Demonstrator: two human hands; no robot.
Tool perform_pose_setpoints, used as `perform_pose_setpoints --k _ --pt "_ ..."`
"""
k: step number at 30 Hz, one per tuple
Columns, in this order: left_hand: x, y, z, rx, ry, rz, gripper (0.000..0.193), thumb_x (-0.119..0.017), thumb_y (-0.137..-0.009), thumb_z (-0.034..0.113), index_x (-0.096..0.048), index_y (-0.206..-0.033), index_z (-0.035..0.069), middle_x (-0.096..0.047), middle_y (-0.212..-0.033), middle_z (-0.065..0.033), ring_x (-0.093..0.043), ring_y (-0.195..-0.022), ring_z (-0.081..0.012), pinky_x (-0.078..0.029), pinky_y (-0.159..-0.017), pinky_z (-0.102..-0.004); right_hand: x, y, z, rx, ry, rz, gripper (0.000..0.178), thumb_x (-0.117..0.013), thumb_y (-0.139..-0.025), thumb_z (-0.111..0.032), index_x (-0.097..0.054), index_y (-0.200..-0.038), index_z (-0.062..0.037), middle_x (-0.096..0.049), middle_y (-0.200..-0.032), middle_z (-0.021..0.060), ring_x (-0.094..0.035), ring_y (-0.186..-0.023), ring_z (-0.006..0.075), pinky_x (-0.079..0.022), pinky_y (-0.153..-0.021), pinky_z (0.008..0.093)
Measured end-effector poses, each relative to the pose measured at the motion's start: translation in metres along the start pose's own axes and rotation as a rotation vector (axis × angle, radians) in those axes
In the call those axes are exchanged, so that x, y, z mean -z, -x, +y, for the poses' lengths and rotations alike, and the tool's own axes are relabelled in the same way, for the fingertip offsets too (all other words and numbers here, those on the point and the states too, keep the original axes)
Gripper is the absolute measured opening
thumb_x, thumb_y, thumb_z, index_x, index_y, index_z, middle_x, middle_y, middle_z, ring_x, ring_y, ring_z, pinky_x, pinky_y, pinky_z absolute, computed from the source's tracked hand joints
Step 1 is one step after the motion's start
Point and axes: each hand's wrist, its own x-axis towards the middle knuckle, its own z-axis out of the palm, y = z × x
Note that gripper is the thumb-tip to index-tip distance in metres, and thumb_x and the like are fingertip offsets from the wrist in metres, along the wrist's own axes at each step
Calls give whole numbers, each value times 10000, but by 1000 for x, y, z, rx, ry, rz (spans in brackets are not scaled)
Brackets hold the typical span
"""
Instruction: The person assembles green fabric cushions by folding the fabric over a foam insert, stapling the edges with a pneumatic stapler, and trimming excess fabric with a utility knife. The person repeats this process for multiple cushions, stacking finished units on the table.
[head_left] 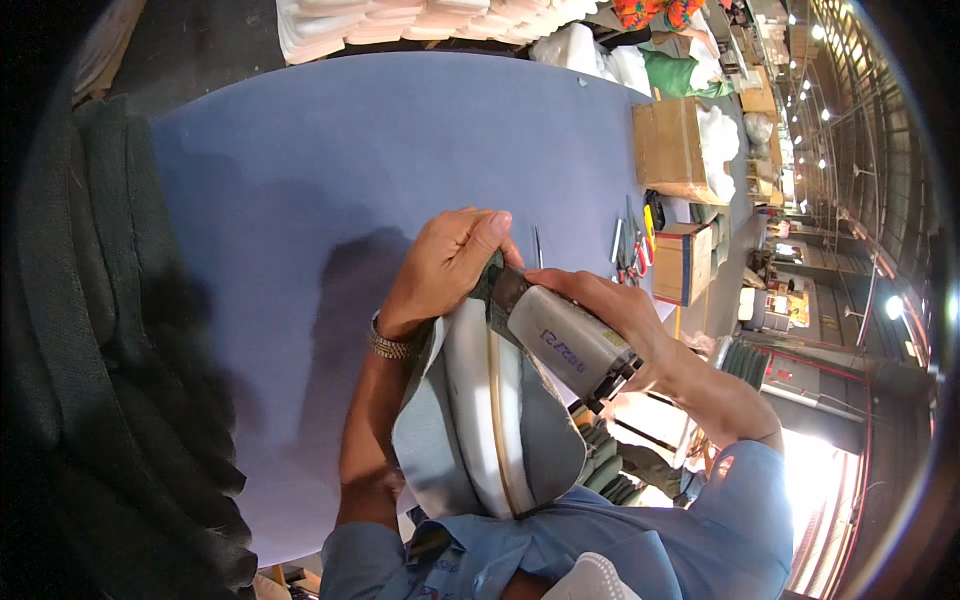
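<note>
Close to my body, a cushion-like piece (428, 440) with grey fabric sides stands on end. White foam (470, 380) shows between those sides, and a thin tan strip runs along it. My left hand (450, 265) is closed on the dark green fabric edge at its top end. My right hand (600, 300) grips a grey boxy hand tool (565, 338) whose dark nose touches that edge beside my left fingers. Part of the right-hand grip is hidden behind the tool.
Dark fabric pieces (120, 350) are piled along the left of the blue table (290, 130). Red-handled scissors (632, 268) and other tools lie to the right, near cardboard boxes (665, 150). White foam sheets (400, 22) are stacked beyond the far edge, and another person (660, 14) is at far right.
</note>
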Motion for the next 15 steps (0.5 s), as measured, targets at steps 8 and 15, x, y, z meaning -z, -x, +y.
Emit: perform_pose_setpoints --k 8,15 --pt "0 1 -10 -89 74 -9 556 -418 -1127 389 -674 -792 26 -656 -775 -62 -601 -721 -138 -488 -707 -316 -5 12 -1 -24 -148 142 807 -837 -733 -197 -528 -1459 -28 -687 -1256 170 -707 -1118 269 -549 -944 356" --pt "-1 1 -9 -101 38 25 537 -451 -1111 361 -721 -778 38 -666 -736 -62 -593 -729 -195 -468 -834 -372 0 8 0 -41 -116 120 784 -825 -752 -227 -528 -1452 -34 -696 -1239 162 -719 -1094 281 -550 -937 365"
